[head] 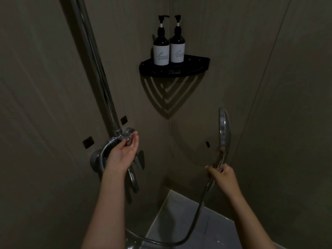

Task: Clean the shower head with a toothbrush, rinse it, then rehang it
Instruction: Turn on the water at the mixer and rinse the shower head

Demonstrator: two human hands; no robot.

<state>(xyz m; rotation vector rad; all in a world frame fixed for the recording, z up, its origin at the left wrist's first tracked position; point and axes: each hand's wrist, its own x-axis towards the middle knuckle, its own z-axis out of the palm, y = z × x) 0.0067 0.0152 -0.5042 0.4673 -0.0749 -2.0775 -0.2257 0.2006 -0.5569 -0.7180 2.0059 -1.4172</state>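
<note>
My right hand [221,174] grips the handle of the chrome shower head [224,128], which stands upright with its round face turned left, seen edge-on. Its metal hose [195,223] loops down from the handle and back left along the floor. My left hand [124,151] is at the round chrome knob [129,138] of the wall fitting, thumb and fingers pinched on its rim. I see no toothbrush.
A chrome riser pipe [98,69] runs up the left wall from the fitting. Below the knob are a lever handle [140,159] and spout [133,182]. A black corner shelf [172,69] holds two pump bottles [161,45]. Pale floor tiles [179,218] lie below.
</note>
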